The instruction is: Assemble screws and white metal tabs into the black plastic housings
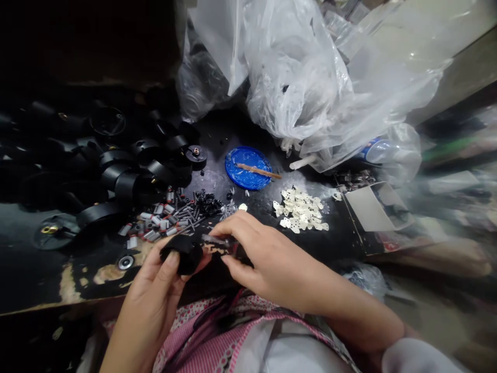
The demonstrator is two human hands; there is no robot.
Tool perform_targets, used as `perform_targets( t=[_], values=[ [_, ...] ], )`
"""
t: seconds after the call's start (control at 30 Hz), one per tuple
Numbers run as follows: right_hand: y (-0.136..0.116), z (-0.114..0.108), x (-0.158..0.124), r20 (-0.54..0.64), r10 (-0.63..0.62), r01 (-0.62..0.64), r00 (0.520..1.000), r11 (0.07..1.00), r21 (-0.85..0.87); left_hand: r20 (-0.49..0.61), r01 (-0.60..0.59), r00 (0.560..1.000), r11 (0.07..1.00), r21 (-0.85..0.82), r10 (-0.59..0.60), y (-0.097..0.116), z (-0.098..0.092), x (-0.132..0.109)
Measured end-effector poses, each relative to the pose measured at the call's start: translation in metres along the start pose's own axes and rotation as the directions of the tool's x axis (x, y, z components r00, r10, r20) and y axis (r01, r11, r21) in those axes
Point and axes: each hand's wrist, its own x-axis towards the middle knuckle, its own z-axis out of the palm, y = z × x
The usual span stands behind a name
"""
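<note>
Near the table's front edge, my left hand (161, 280) grips a black round plastic part (182, 254), thumb on its side. My right hand (260, 248) is closed close beside it, fingers bent around a small, partly clear, slender piece (215, 240) whose kind is hidden and blurred. Just beyond the hands lie grey cylinders with red ends (155, 220), dark springs (188, 207) and small black bits. A pile of pale flat plates with holes (298, 207) sits to the right. One metal ring (125, 262) rests left of my left hand.
Many black round housings (120, 181) crowd the left of the dark table. A blue lid (248, 178) smeared with grease carries a brown stick (258, 171). Clear plastic bags (298, 77) heap at the back. A small open box (376, 207) stands at right.
</note>
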Motion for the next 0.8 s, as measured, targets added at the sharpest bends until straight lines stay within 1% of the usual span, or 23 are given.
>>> perform_targets(
  t=[0.03, 0.1, 0.17, 0.4, 0.5, 0.57, 0.7, 0.8],
  values=[
    [-0.001, -0.002, 0.000, 0.047, 0.028, -0.029, 0.998, 1.000, 0.007, 0.003, -0.027, 1.000, 1.000, -0.003, 0.027, 0.001, -0.001, 0.001],
    [-0.002, -0.003, 0.001, 0.129, 0.047, -0.050, 0.991, 0.999, 0.020, 0.017, -0.060, 0.998, 0.998, 0.004, 0.060, 0.002, -0.003, 0.001],
    [-0.003, -0.004, 0.002, 0.169, 0.053, -0.055, 0.984, 0.998, 0.007, 0.032, -0.064, 0.997, 0.998, 0.027, 0.063, 0.003, -0.004, 0.001],
    [-0.005, -0.008, 0.003, 0.210, 0.065, -0.038, 0.976, 0.991, -0.132, 0.059, -0.033, 0.998, 0.982, 0.185, 0.022, 0.003, -0.011, 0.002],
    [-0.007, -0.007, -0.004, 0.224, 0.070, -0.024, 0.972, 0.979, -0.204, 0.086, -0.025, 0.996, 0.978, 0.205, 0.007, 0.002, -0.010, 0.001],
    [-0.008, -0.006, -0.007, 0.232, 0.066, -0.014, 0.971, 0.975, -0.221, 0.102, -0.017, 0.995, 0.978, 0.210, -0.005, 0.001, -0.007, 0.000],
    [-0.010, -0.006, -0.008, 0.234, 0.084, -0.047, 0.969, 0.986, -0.159, 0.121, -0.014, 0.993, 0.967, 0.253, -0.017, -0.001, -0.007, 0.002],
    [-0.005, -0.011, -0.006, 0.248, 0.097, -0.089, 0.964, 0.995, -0.044, 0.124, -0.054, 0.992, 0.940, 0.337, 0.013, 0.001, -0.013, 0.003]
  ],
)
